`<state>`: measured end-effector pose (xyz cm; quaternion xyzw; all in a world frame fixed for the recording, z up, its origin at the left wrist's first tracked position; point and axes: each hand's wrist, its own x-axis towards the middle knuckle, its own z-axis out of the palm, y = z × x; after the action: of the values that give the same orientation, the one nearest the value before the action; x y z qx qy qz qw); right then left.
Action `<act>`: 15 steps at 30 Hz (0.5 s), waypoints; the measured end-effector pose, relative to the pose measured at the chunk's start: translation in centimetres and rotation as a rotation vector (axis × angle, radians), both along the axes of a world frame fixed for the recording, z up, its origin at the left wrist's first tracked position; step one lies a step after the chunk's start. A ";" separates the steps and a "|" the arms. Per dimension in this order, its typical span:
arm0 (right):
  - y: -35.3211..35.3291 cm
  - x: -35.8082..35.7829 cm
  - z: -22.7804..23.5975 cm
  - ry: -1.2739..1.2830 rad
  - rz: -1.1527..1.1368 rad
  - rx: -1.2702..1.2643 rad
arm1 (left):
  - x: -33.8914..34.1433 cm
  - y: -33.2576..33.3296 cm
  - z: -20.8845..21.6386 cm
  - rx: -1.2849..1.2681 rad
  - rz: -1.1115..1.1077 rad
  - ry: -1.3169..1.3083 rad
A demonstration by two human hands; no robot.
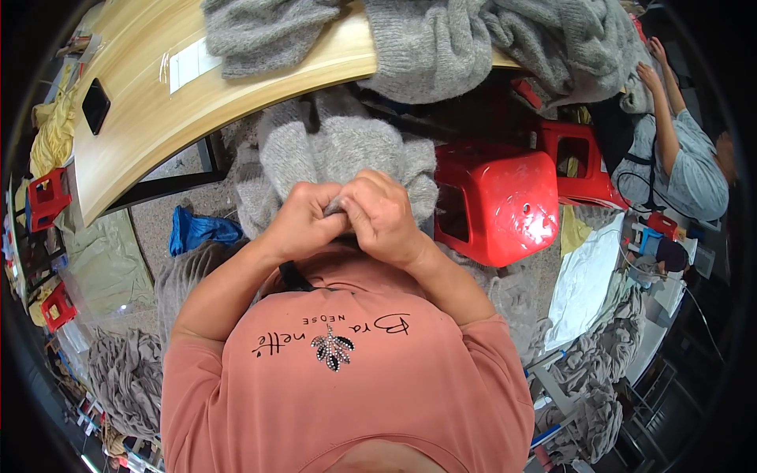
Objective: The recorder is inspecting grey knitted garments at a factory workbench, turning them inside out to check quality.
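A grey knitted garment (347, 150) hangs in soft folds in front of me, below the table edge. My left hand (310, 214) and my right hand (377, 211) meet at its near side, with the fingers closed and pressed together. A small bit of the grey knit shows between the two hands, pinched by both. The fingertips themselves are mostly hidden behind the knuckles.
More grey knits (426, 47) lie over the wooden table (134, 150), beside a black phone (96, 106) and a white paper (192, 65). Red stools (505, 197) stand at my right. A co-worker (678, 158) sits at far right. Grey piles (122, 378) surround me.
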<state>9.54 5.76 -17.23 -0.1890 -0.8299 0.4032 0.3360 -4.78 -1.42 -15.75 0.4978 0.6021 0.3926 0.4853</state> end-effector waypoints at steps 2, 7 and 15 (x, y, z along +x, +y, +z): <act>0.3 0.2 -0.7 0.002 -0.045 -0.163 | -0.6 -0.1 0.2 -0.163 0.049 -0.197; 2.2 3.9 -1.2 -0.004 -0.076 -0.287 | -2.7 0.3 0.2 -0.093 0.320 -0.620; 0.0 5.7 -7.5 -0.287 -0.187 -0.508 | -4.0 0.7 1.0 -0.075 0.419 -0.748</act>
<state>15.28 5.77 -24.75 -0.3975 -0.7204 0.5346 0.1931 -8.80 -0.71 -14.76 0.1702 0.4864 0.6140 0.5978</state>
